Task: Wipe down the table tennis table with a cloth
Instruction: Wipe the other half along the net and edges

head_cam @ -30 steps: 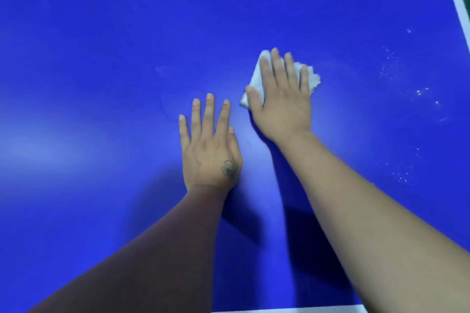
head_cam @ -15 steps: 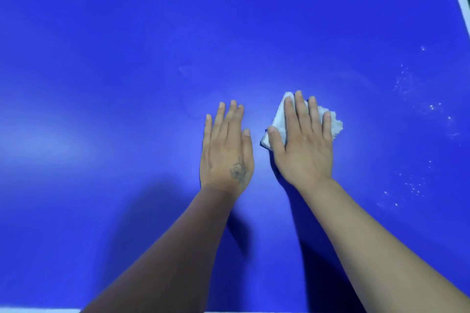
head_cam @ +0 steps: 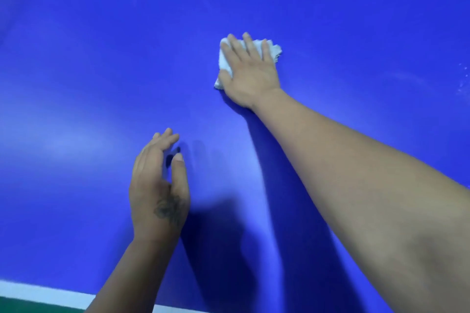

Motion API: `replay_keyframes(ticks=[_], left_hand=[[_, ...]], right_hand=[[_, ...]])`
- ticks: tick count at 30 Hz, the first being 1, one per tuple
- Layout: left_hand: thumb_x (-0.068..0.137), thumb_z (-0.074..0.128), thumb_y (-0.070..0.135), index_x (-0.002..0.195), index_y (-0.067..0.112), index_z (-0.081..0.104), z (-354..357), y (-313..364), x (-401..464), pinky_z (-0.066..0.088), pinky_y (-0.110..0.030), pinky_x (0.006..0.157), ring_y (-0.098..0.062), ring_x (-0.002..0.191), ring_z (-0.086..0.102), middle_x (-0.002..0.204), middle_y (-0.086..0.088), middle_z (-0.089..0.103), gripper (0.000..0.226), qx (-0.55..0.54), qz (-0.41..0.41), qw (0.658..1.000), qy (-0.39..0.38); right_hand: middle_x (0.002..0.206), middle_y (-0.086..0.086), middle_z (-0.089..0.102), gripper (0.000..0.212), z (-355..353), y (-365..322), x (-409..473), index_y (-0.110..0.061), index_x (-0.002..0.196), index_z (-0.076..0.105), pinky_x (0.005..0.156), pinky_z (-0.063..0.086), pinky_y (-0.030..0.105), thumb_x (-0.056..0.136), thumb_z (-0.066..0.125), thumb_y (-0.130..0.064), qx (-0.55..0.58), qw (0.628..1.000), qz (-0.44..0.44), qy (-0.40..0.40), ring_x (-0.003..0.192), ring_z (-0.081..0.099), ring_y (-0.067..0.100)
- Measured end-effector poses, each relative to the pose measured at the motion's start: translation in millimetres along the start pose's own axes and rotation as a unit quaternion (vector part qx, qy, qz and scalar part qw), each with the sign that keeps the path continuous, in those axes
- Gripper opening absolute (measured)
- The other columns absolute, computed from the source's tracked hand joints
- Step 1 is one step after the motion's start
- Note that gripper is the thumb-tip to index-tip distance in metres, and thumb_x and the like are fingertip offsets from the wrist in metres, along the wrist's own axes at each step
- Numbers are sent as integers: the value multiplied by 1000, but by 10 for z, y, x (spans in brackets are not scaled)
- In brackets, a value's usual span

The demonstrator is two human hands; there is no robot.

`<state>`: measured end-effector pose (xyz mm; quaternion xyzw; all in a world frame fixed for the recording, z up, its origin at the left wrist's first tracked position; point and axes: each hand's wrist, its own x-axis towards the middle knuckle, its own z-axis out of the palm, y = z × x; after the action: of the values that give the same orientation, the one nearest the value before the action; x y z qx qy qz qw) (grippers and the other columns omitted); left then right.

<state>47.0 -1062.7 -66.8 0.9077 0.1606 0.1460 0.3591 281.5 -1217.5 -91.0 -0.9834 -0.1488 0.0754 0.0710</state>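
On the blue table (head_cam: 101, 58): white cloth (head_cam: 273, 49), soft, light, likely bunches; best pressed flat. Right hand (head_cam: 249, 76) spread atop it; left hand (head_cam: 157, 185) relaxed, holding nothing.

The right arm reaches far forward, nearly straight, its hand (head_cam: 250, 76) lying palm down with the fingers (head_cam: 237, 47) straight and slightly spread, the thumb out to the left. The left hand (head_cam: 159, 185) hangs nearer the body, tilted on its edge, fingers (head_cam: 165, 138) loosely extended together, a tattoo on its back.
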Motion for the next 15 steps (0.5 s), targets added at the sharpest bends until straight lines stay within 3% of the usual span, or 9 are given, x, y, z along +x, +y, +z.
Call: replay_keyframes(ticks=[4, 7, 10, 15], left_hand=[[105, 62, 5, 133, 14, 68, -14, -37, -18, 32, -4, 111, -19, 139, 59, 141, 11, 61, 30, 10, -6, 1000, 0], [105, 61, 8, 135, 15, 68, 53, 107, -29, 31, -3, 110, -14, 138, 58, 141, 11, 63, 31, -22, -35, 999, 3], [106, 60, 9, 135, 18, 68, 170, 320, -94, 30, -1, 109, -11, 142, 54, 140, 12, 63, 32, -52, -32, 998, -21], [106, 60, 6, 136, 16, 67, 395, 451, -296, 31, -8, 116, -12, 147, 50, 143, 2, 64, 32, -84, 4, 992, -90]], right_hand=[[177, -6, 19, 83, 109, -405, -470, -25, 169, 22, 131, -2, 55, 93, 8, -54, -10, 995, -97, -7, 164, 10, 24], [175, -4, 27, 72, 317, -524, -1160, -21, 167, 30, 130, 6, 57, 103, 25, -51, 11, 992, -123, 23, 163, 19, 27], [176, -4, 23, 67, 384, -381, -2048, -20, 168, 28, 131, 11, 54, 107, 37, -47, 35, 994, -98, 33, 164, 16, 26], [177, -7, 17, 69, 278, 379, -3076, -25, 170, 21, 132, 11, 54, 107, 39, -48, 30, 999, 15, 19, 165, 8, 22]])
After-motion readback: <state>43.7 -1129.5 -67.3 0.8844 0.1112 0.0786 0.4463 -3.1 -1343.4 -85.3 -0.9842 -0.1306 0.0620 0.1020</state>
